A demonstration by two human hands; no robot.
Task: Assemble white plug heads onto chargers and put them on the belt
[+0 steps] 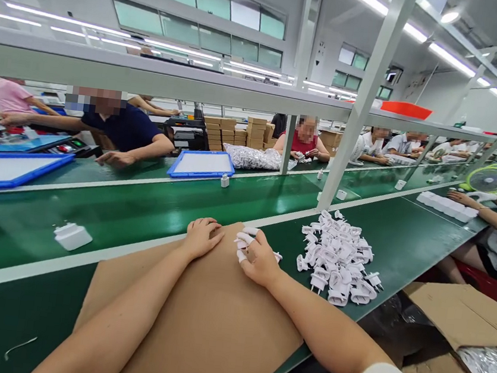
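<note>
My left hand (201, 238) rests on a sheet of brown cardboard (214, 326), its fingers lying loosely near the sheet's far edge and holding nothing I can see. To its right, my right hand (260, 259) has white covers on its fingertips. Its fingers curl around a small white plug part (240, 244), mostly hidden by them. Another white piece shows just past that hand. A heap of white plug parts (337, 256), some with pins showing, lies on the dark green bench to the right.
A green conveyor belt (150, 217) runs beyond the cardboard, carrying a white charger (73, 236). A metal post (366, 98) rises behind the heap. Co-workers sit opposite and to the right. Blue-rimmed trays (172, 172) stand across the belt. An opened carton (462, 313) is low at right.
</note>
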